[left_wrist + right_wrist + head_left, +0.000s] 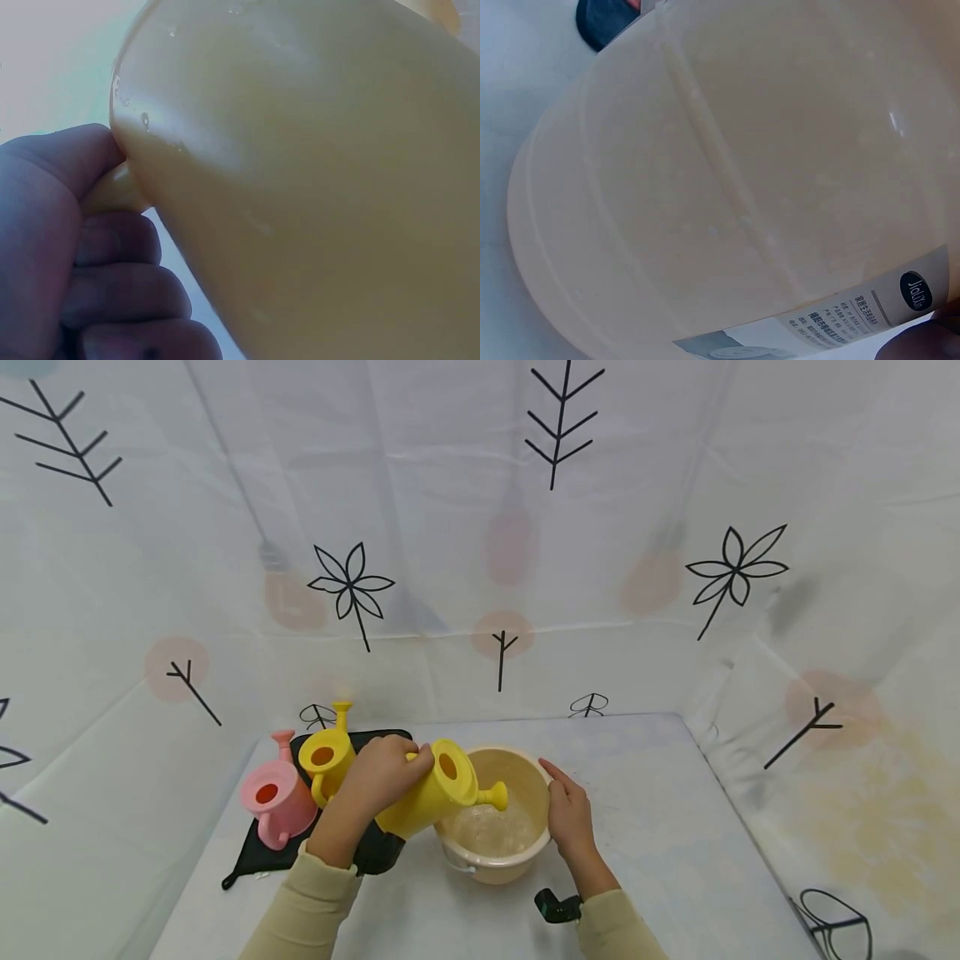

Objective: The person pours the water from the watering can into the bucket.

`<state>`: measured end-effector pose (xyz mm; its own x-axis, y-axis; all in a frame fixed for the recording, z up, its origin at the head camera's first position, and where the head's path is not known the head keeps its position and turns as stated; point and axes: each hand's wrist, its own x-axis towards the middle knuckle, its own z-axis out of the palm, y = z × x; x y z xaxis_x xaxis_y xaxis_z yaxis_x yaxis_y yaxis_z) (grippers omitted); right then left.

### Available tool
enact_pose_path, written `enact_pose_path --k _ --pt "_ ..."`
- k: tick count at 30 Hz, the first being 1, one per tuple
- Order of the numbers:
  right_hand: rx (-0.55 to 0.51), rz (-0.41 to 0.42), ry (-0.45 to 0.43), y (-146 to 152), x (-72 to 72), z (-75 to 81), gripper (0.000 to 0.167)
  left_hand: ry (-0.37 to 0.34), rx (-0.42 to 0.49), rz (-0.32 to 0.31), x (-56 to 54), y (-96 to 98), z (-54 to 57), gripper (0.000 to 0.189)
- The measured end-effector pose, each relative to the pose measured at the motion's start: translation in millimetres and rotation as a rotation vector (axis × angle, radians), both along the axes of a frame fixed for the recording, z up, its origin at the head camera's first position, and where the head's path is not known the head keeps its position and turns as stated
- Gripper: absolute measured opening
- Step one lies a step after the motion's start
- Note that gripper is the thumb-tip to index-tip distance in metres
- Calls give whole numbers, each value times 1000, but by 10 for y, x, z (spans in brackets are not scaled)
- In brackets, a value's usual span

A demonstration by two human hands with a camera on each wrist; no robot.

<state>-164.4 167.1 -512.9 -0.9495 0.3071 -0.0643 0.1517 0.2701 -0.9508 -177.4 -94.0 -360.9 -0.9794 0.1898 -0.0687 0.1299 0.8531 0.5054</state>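
Note:
My left hand (384, 774) grips the handle of a yellow watering can (429, 793), which is tilted so its spout points over a cream bucket (498, 862). Water drops cling to the can's wall (300, 172) in the left wrist view, where the fingers (124, 292) curl around the handle. Bubbly water (491, 833) shows inside the bucket. My right hand (570, 814) holds the bucket's right rim. The bucket's wall (727, 150) and a printed label (847, 319) fill the right wrist view; most of that hand is hidden there.
On a black mat (262, 852) at the left stand a pink watering can (288, 806) and another yellow watering can (327, 758). The white table (660, 827) meets a patterned cloth (450, 527) at its back and sides.

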Motion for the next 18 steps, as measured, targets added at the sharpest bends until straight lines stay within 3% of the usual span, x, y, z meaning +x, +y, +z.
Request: enact_pose_path --k 18 --pt "3 1 7 -7 -8 -15 48 -9 -3 4 8 12 10 44"
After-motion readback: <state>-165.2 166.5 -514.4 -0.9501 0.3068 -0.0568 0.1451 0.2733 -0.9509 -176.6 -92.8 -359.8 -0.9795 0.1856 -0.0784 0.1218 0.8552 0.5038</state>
